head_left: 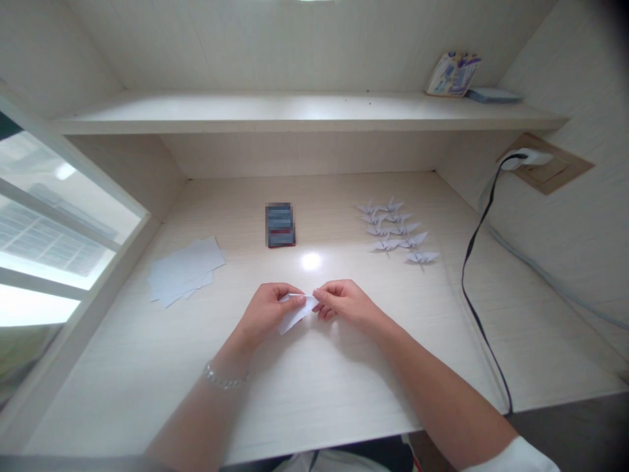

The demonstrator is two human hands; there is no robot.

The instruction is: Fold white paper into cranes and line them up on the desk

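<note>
Between my two hands is a small folded piece of white paper (295, 316), held just above the desk. My left hand (276, 307) grips its left side, thumb on top. At the paper's right corner, my right hand (344, 301) pinches with thumb and forefinger, the other fingers curled beneath. To the left lie loose white paper sheets (184, 272), overlapping in a fanned pile. Several folded white paper cranes (393, 228) stand in rows at the back right of the desk.
A dark blurred rectangular object (280, 225) lies behind my hands. A black cable (470, 288) runs from a wall socket (550, 164) down the desk's right side. Above the back spans a shelf (295, 111) bearing a small printed box (453, 74). A window (54, 216) is at left.
</note>
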